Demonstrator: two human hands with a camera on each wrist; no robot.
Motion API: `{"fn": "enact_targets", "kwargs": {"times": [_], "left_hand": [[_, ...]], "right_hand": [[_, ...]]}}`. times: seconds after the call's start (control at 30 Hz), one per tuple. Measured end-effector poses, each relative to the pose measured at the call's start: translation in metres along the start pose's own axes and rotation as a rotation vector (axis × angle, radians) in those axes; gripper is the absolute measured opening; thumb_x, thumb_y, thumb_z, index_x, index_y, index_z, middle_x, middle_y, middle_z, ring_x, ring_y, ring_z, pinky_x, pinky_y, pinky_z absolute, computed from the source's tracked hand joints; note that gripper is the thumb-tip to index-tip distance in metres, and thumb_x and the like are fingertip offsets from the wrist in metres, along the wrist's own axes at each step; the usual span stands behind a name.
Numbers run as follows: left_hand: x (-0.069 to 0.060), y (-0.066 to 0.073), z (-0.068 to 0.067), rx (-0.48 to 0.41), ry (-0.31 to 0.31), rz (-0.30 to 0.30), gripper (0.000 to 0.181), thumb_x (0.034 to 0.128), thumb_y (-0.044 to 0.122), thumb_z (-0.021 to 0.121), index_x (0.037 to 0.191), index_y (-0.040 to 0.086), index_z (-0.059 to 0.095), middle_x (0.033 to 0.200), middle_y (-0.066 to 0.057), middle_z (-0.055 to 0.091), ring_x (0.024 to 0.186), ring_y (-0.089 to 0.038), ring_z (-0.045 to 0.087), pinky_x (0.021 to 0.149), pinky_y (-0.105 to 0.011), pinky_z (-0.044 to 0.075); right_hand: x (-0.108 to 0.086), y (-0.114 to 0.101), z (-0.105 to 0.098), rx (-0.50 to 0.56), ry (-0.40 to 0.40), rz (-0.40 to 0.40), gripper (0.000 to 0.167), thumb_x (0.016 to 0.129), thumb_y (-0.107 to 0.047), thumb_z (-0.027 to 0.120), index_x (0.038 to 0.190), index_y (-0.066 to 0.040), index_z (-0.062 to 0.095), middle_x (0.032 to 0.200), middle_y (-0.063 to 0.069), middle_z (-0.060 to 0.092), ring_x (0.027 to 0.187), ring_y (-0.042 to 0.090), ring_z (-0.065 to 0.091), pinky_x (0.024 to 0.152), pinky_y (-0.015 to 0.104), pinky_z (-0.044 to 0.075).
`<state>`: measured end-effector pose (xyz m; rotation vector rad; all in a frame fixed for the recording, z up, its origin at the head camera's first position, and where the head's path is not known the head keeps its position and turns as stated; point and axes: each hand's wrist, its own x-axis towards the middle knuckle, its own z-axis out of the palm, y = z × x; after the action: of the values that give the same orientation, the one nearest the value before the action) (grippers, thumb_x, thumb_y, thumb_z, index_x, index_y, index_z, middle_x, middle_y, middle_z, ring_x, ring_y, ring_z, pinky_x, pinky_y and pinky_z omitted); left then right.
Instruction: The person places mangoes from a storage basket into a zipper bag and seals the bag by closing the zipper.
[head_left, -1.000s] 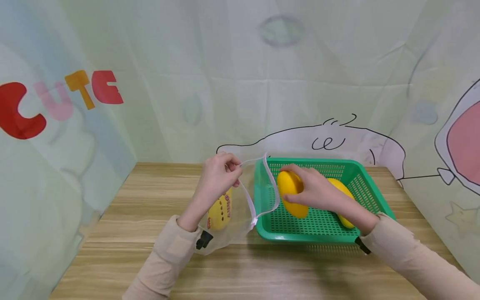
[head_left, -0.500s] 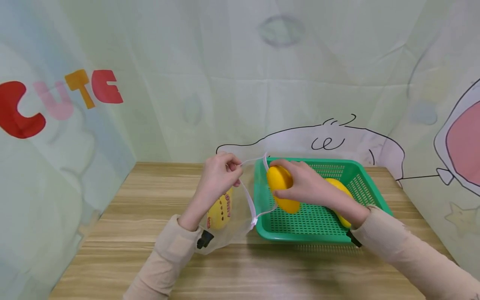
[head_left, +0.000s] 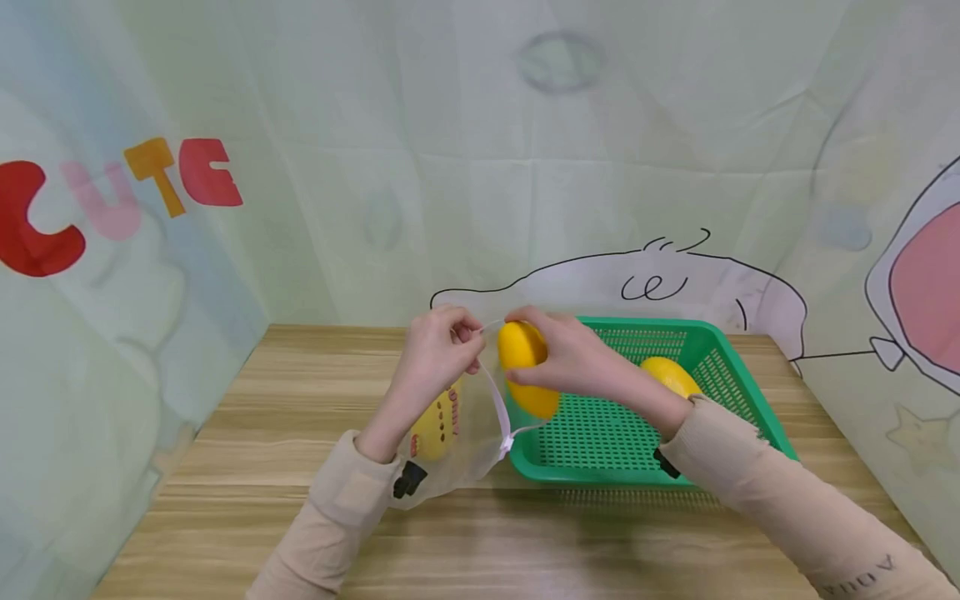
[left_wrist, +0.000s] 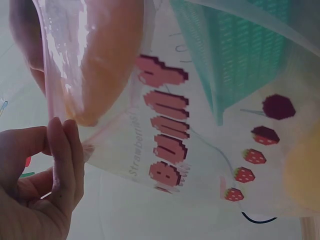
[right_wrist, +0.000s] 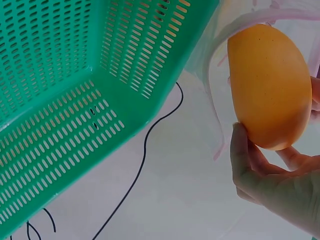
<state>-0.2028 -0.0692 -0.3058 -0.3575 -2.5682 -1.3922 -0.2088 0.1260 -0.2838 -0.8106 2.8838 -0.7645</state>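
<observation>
My left hand (head_left: 438, 354) pinches the upper edge of a clear slider zip bag (head_left: 474, 454), whose mouth gapes toward the right. Pink "Bunny" lettering (left_wrist: 169, 120) and strawberries are printed on the bag. Through its wall shows a yellow rounded thing (head_left: 433, 429), low inside. My right hand (head_left: 592, 358) grips a yellow-orange mango (head_left: 528, 367) between thumb and fingers, right at the bag's mouth. In the right wrist view the mango (right_wrist: 270, 87) stands against the opening, with the bag's rim beside it. How deep it sits in the mouth I cannot tell.
A green slotted plastic basket (head_left: 600, 475) stands to the right of the bag, on the wood-grain table (head_left: 247, 467). Another yellow fruit (head_left: 670, 375) lies in it, partly behind my right forearm. A printed cloth backdrop (head_left: 480, 167) rises behind and at both sides.
My right hand has carried the mango left, from over the basket to the bag's mouth. My left hand has kept its pinch on the bag and hardly moved.
</observation>
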Motion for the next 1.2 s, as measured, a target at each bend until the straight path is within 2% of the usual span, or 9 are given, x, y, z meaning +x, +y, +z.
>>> {"fn": "enact_targets", "kwargs": {"times": [0.3, 0.57, 1.0, 1.13, 1.2], "left_hand": [[0.000, 0.000, 0.000, 0.014, 0.001, -0.001, 0.011, 0.0872, 0.007, 0.060, 0.092, 0.002, 0.068, 0.080, -0.010, 0.059, 0.053, -0.012, 0.063, 0.052, -0.024, 0.055], [0.000, 0.001, 0.000, 0.015, 0.009, 0.015, 0.011, 0.0870, 0.007, 0.060, 0.090, 0.002, 0.068, 0.079, -0.010, 0.060, 0.052, -0.011, 0.063, 0.051, -0.025, 0.055], [0.001, 0.002, 0.002, 0.016, 0.003, 0.010, 0.011, 0.0871, 0.007, 0.060, 0.091, 0.000, 0.068, 0.078, -0.010, 0.059, 0.053, -0.012, 0.063, 0.052, -0.024, 0.055], [0.001, 0.002, 0.003, 0.014, 0.004, 0.012, 0.011, 0.0864, 0.006, 0.060, 0.091, 0.000, 0.068, 0.078, -0.010, 0.059, 0.052, -0.012, 0.063, 0.051, -0.025, 0.055], [0.002, 0.001, 0.003, 0.008, 0.005, 0.018, 0.011, 0.0858, 0.005, 0.059, 0.089, 0.001, 0.068, 0.077, -0.010, 0.059, 0.051, -0.011, 0.063, 0.050, -0.025, 0.055]], "right_hand": [[0.010, 0.001, 0.015, 0.001, -0.024, 0.057, 0.060, 0.082, -0.040, 0.070, 0.133, -0.019, 0.046, 0.103, 0.004, 0.063, 0.084, 0.021, 0.058, 0.065, 0.026, 0.051], [0.011, 0.002, 0.024, 0.039, -0.032, 0.070, 0.058, 0.084, -0.039, 0.068, 0.131, -0.015, 0.046, 0.097, 0.006, 0.064, 0.076, 0.019, 0.058, 0.060, 0.023, 0.050], [0.009, 0.002, 0.030, 0.003, -0.028, 0.065, 0.058, 0.087, -0.041, 0.066, 0.132, -0.010, 0.048, 0.089, 0.005, 0.064, 0.067, 0.016, 0.056, 0.056, 0.021, 0.048], [0.008, 0.004, 0.031, 0.007, -0.040, 0.074, 0.061, 0.088, -0.041, 0.065, 0.137, -0.007, 0.047, 0.096, 0.008, 0.068, 0.065, 0.013, 0.059, 0.057, 0.022, 0.050], [0.008, 0.004, 0.031, 0.000, -0.040, 0.068, 0.061, 0.089, -0.040, 0.064, 0.137, -0.007, 0.048, 0.102, 0.011, 0.069, 0.069, 0.014, 0.063, 0.060, 0.024, 0.053]]}}
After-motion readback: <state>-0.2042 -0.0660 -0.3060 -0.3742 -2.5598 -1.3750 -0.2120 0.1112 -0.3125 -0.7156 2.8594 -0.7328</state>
